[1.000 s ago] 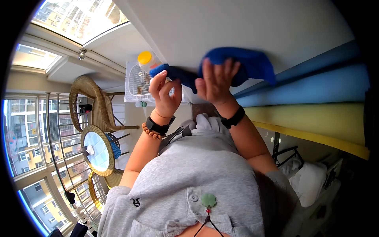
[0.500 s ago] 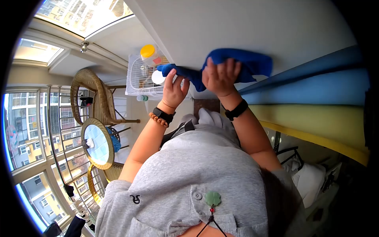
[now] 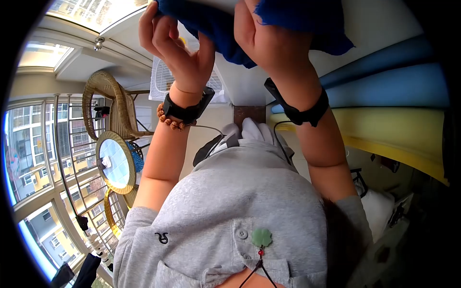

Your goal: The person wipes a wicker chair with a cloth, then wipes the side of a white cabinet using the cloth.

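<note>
A dark blue cloth [image 3: 326,24] is raised at the top of the view, stretched between both of my hands and partly cut off by the upper edge. My left hand [image 3: 180,60] has its fingers curled at the cloth's left end, with the palm turned partly toward me. My right hand [image 3: 273,45] grips the cloth further right; folds and the frame's edge hide most of its fingers. Behind the cloth stands a pale upright panel [image 3: 240,86]. Each wrist wears a black strap, and the left one also has a beaded bracelet [image 3: 170,120].
Behind my left hand is a white wire rack [image 3: 161,81]. On the left are a wicker chair [image 3: 113,103], a round glass-topped table [image 3: 115,165] and a railed window. Blue and yellow padded lengths [image 3: 384,129] run along the right. White fabric [image 3: 377,206] lies lower right.
Both hands have risen toward the camera, lifting the cloth with them. My right hand was spread on the cloth against the panel earlier. The jar with the yellow lid is now mostly hidden.
</note>
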### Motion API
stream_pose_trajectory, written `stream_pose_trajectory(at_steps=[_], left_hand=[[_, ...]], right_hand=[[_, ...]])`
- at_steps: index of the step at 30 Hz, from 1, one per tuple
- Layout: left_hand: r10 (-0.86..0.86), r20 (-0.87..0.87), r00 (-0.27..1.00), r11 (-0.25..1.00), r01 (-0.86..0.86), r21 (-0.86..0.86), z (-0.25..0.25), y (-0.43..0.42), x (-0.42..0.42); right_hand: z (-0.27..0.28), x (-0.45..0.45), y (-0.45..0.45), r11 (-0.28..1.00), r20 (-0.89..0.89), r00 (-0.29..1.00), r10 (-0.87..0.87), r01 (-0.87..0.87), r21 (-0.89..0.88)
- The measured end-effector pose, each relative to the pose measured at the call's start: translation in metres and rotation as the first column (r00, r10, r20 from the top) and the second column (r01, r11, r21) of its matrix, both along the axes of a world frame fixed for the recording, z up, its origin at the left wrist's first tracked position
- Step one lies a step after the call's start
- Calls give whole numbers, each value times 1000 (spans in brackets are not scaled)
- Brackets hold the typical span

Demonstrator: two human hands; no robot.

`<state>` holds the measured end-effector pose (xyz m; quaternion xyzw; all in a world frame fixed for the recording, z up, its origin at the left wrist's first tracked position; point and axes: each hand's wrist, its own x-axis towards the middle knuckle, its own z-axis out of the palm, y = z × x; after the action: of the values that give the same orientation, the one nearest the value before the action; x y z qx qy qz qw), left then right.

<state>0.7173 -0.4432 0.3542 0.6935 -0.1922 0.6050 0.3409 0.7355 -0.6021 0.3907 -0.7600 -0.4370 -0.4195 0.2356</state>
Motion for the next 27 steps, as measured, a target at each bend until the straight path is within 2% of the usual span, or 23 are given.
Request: stream_pose_trajectory(at_steps=[2, 3, 4, 5, 6, 7, 9, 10, 11, 12, 13, 14, 15, 16, 18, 20, 22, 24, 25, 26, 27], left_hand=[[-155, -45, 987, 977, 147, -156, -15, -3, 4], [-73, -99, 992, 988, 59, -142, -30, -4, 1], [12, -147, 989, 992, -31, -124, -49, -3, -1], [181, -217, 959, 983, -183, 12, -70, 0, -5], [146, -253, 956, 987, -158, -27, -93, -6, -12], [188, -303, 934, 982, -183, 43, -120, -2, -19], [120, -444, 888, 993, -113, 42, -150, 3, -37], [103, -478, 872, 995, -95, 41, -154, 6, -40], [165, -422, 891, 985, -129, 114, -136, 6, -40], [224, -377, 899, 969, -165, 182, -108, 3, -44], [200, -301, 933, 976, -163, 143, -89, -1, -38], [211, -258, 943, 974, -179, 142, -72, 0, -32], [145, -201, 969, 989, -135, 61, -62, -1, -22], [79, -141, 987, 996, -83, -18, -59, -1, -16], [15, -158, 987, 999, -22, -44, -78, 5, -10], [-35, -229, 973, 998, 21, -64, -107, 9, -12], [-109, -378, 920, 981, 39, -188, -119, -3, -29], [2, -492, 870, 996, -46, -76, -130, -2, -40], [43, -516, 856, 997, -69, -31, -133, 0, -44], [89, -531, 842, 995, -94, 18, -135, 4, -44], [152, -468, 871, 988, -120, 97, -118, 7, -42]], right_hand=[[0, 0, 12, 999, 40, 998, 45, -45, 10], [0, 1, 16, 998, 62, 996, 65, -66, 13], [-46, 5, 23, 993, 67, 991, 118, -119, 15], [-92, 6, 22, 964, -224, 939, 262, -245, 101], [-116, 4, 13, 915, -447, 799, 402, -356, 188], [-141, 3, 4, 861, -619, 601, 505, -397, 317], [-135, 2, -17, 889, -666, 603, 439, -396, 228], [-108, 3, -27, 950, -548, 789, 277, -309, 36], [-95, 4, -37, 975, -379, 918, 114, -177, -135], [-101, 14, -48, 999, -117, 993, 8, -3, 37], [-96, 19, -58, 985, 118, 985, -124, 108, 135], [-66, 32, -54, 926, 256, 939, -229, 129, 354], [-42, 43, -55, 876, 263, 944, -199, 51, 479], [-20, 32, -62, 924, 215, 952, -218, 130, 360], [-26, 42, -57, 920, 304, 919, -252, 131, 369], [-70, 42, -46, 874, 276, 870, -409, 285, 395], [-139, 40, -48, 890, 292, 855, -429, 345, 298], [-197, 28, -71, 902, 70, 903, -423, 412, 129], [-198, 21, -76, 908, -27, 915, -403, 403, 112], [-194, 28, -79, 905, -15, 920, -391, 388, 175], [-179, 33, -78, 899, -2, 925, -379, 369, 236]])
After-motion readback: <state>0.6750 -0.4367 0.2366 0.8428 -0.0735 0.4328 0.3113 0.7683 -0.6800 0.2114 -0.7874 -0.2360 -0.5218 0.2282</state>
